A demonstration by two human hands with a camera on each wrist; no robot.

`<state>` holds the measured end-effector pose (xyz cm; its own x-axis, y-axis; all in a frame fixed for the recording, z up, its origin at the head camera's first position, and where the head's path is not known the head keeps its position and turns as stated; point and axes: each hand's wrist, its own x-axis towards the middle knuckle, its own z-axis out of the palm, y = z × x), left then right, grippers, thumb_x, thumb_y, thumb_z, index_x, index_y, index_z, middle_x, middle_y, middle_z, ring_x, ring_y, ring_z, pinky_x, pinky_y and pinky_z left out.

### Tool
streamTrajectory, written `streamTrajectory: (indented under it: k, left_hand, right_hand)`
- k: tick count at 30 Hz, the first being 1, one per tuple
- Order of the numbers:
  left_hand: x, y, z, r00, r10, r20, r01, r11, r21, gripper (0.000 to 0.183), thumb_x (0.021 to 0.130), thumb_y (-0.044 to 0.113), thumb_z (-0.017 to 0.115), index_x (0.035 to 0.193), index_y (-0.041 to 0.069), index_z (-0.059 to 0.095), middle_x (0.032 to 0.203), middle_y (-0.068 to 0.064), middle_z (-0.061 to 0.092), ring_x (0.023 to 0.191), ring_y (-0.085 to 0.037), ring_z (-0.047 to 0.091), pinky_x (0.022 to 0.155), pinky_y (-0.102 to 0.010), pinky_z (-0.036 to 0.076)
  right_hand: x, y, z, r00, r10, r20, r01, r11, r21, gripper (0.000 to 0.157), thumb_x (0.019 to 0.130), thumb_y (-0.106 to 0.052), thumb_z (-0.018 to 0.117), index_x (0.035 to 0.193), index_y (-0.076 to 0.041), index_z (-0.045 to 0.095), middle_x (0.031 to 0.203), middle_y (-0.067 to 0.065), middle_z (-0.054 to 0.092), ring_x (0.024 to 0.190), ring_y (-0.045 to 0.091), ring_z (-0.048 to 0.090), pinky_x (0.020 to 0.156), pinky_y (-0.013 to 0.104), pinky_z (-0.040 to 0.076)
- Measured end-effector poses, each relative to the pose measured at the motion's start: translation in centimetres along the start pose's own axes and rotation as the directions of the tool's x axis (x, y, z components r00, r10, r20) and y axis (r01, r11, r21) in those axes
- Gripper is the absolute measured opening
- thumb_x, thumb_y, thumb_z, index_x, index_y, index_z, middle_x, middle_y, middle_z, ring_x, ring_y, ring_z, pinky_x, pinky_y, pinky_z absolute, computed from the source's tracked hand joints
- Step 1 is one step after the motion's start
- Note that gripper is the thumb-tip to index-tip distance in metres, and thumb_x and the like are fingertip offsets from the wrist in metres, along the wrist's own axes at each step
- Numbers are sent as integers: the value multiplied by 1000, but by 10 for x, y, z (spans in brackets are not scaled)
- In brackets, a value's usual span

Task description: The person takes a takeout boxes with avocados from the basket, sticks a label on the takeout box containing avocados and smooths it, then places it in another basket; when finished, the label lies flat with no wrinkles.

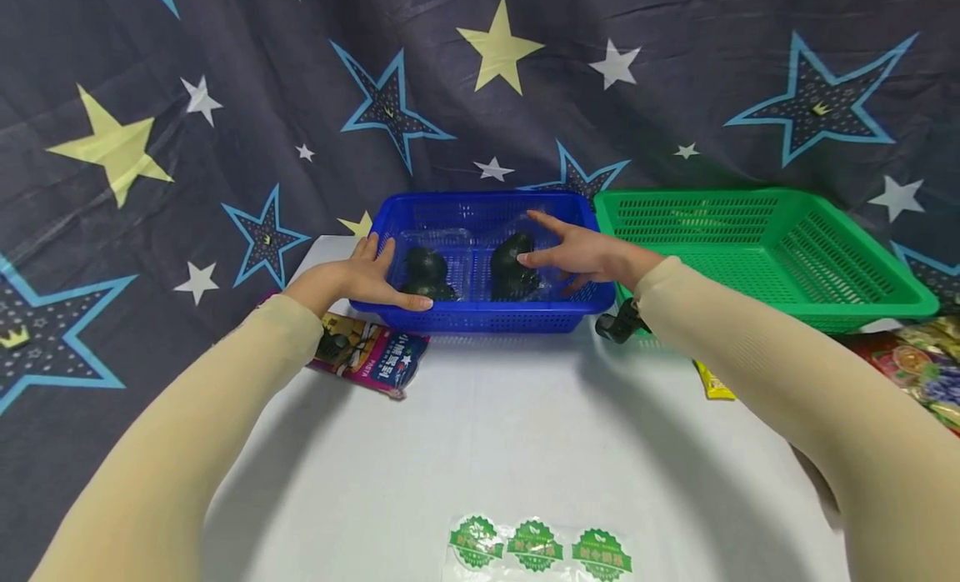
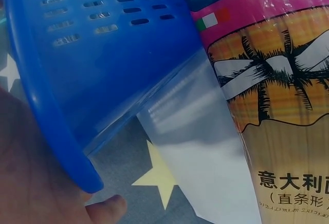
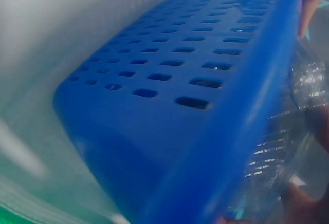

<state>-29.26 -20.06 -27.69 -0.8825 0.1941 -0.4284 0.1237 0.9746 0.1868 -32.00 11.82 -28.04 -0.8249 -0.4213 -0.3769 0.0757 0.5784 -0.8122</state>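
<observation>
In the head view, a blue basket (image 1: 491,319) holds two clear plastic boxes with dark green, rounded produce, perhaps avocados: a left box (image 1: 427,269) and a right box (image 1: 513,269). My left hand (image 1: 358,275) rests at the basket's left end, fingers spread, thumb along the front rim. The left wrist view has that hand right at the blue rim (image 2: 43,111). Reaching in over the right side, my right hand (image 1: 581,253) has its thumb and fingers spread at the right box. Fingers (image 3: 298,203) overlap the clear plastic in the right wrist view.
A green basket (image 1: 757,273) stands right of the blue one. A pasta packet (image 1: 375,357) lies by its left front corner. A yellow packet (image 1: 712,382) and colourful bags (image 1: 915,365) are at the right. Green round stickers (image 1: 534,546) lie on the white table's near edge.
</observation>
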Motion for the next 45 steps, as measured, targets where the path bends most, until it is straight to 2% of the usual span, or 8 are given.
streamTrajectory:
  k: [10, 16, 21, 28, 32, 36, 40, 45]
  left_hand:
    - [4, 0, 4, 1000, 10, -10, -10, 1000, 10, 136, 68, 81, 57, 149, 0, -15, 154, -22, -23, 141, -38, -20, 112, -60, 3]
    - [1, -1, 4, 1000, -13, -19, 14, 999, 33, 138, 67, 82, 56, 147, -8, -11, 153, -27, -19, 141, -42, -17, 113, -57, 3]
    - [-4, -1, 0, 1000, 8, -9, -7, 1000, 15, 132, 73, 76, 56, 145, -11, -12, 152, -29, -19, 141, -43, -16, 113, -58, 4]
    - [-5, -7, -1, 999, 34, -23, -34, 999, 16, 133, 73, 77, 56, 145, -10, -15, 153, -27, -21, 141, -42, -16, 112, -59, 3]
    - [-4, -10, -2, 999, 42, -31, -41, 999, 28, 135, 72, 80, 54, 145, -9, -16, 153, -26, -22, 141, -41, -17, 112, -60, 1]
    - [-4, -12, -3, 999, 40, -28, -39, 999, 25, 136, 71, 81, 54, 145, -8, -18, 152, -25, -24, 140, -40, -20, 112, -59, 0]
    - [-4, -12, -1, 999, 36, -27, -35, 999, 11, 136, 71, 80, 55, 145, -7, -18, 152, -24, -25, 141, -39, -20, 113, -58, 0]
    - [-3, -12, 2, 999, 40, -28, -39, 999, 3, 135, 71, 80, 54, 145, -7, -18, 152, -25, -24, 141, -39, -20, 113, -57, 0]
  right_hand:
    - [-18, -15, -15, 991, -35, -128, 39, 999, 32, 90, 91, -37, 63, 151, -43, -5, 159, 8, -10, 131, 54, 30, 88, 58, 48]
    - [-47, -21, -29, 983, -74, -168, 94, 989, 113, 90, 92, -36, 62, 148, -49, -6, 158, 4, -18, 134, 50, 27, 94, 58, 44]
    - [-88, -16, -34, 980, -112, -162, 135, 981, 137, 86, 92, -39, 60, 146, -53, -6, 159, 12, 3, 132, 47, 34, 96, 56, 43]
    - [-141, 23, -24, 974, -192, -120, 211, 963, 167, 73, 100, -29, 50, 145, -56, -1, 150, 20, 29, 123, 32, 49, 93, 53, 45]
    - [-160, 51, -13, 957, -288, -32, 285, 919, 272, 68, 103, -16, 40, 148, -51, 3, 149, 25, 23, 111, 21, 56, 83, 41, 53]
    - [-173, 75, 6, 938, -340, 70, 293, 884, 365, 72, 102, -7, 39, 151, -44, 3, 150, 35, 10, 117, 24, 54, 83, 48, 53]
    - [-179, 96, 27, 941, -310, 138, 235, 888, 396, 73, 101, -5, 42, 153, -40, 3, 149, 37, 12, 121, 25, 52, 84, 49, 52]
    - [-175, 116, 46, 972, -193, 131, 132, 918, 373, 73, 101, -12, 46, 152, -42, 3, 148, 36, 18, 121, 33, 50, 83, 43, 50]
